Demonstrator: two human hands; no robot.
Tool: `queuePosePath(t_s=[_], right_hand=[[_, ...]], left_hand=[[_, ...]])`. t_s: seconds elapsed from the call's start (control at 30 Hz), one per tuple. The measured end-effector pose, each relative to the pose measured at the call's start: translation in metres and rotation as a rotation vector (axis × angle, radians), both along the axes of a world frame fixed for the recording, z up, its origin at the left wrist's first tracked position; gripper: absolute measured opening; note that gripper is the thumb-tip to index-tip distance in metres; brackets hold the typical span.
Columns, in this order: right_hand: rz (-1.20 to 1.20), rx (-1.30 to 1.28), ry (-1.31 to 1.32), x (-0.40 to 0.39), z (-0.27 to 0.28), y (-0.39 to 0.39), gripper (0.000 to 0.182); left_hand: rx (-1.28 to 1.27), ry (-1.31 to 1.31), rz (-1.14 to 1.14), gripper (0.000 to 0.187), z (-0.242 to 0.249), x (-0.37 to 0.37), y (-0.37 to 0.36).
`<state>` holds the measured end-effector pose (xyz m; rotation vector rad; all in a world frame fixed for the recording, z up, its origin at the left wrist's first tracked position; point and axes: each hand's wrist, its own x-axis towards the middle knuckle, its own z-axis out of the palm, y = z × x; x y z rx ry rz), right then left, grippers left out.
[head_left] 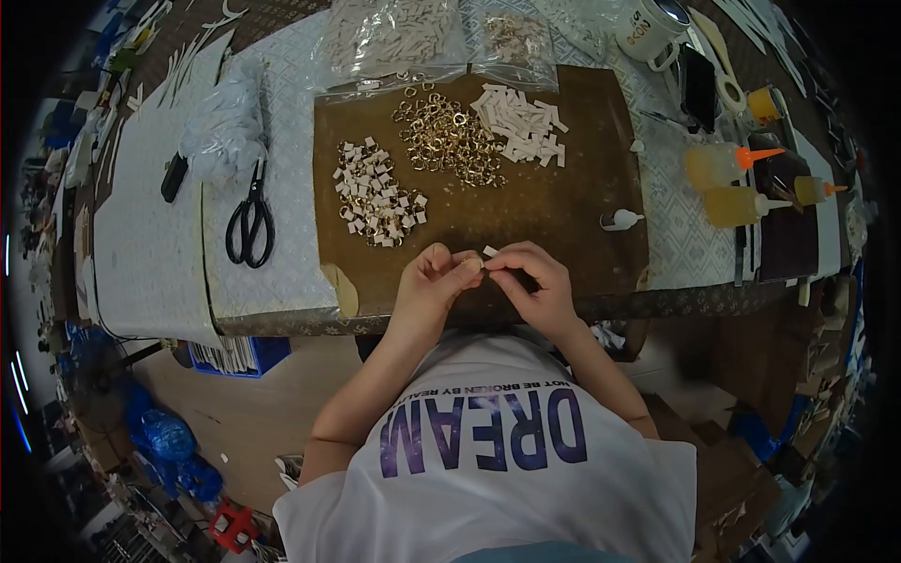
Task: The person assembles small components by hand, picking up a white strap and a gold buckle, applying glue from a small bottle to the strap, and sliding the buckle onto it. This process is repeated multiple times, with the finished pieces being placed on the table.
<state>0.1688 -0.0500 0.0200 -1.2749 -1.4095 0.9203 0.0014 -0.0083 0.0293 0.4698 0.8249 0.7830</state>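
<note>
My left hand [439,281] is closed in a pinch, thumb against fingers, at the near edge of the brown work mat [554,225]. Its fingertips meet those of my right hand [535,283], also pinching. A small white strip [490,251] sticks up from between the right fingertips. Whatever the left fingers grip is too small and covered to name. Beyond the hands lie a pile of gold-coloured metal rings [450,141], a pile of loose white strips [524,124], and a heap of rings with white tabs on them [375,195].
Black-handled scissors [251,230] and a crumpled plastic bag [225,127] lie left. Clear bags of parts [389,38] sit at the back. On the right are glue bottles [737,206], a small white-tipped dispenser [621,220], a phone [697,89] and a mug [649,36].
</note>
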Motion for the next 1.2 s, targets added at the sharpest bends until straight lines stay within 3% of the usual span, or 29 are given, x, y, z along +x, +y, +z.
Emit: queuePosePath(t_s=[1.2], right_hand=[[-0.071,0.011,-0.002,-0.0035,-0.0011,0.0058,0.016]], left_hand=[[0.025,0.046,-0.054,0.035,-0.0016,-0.0003,0.0022]])
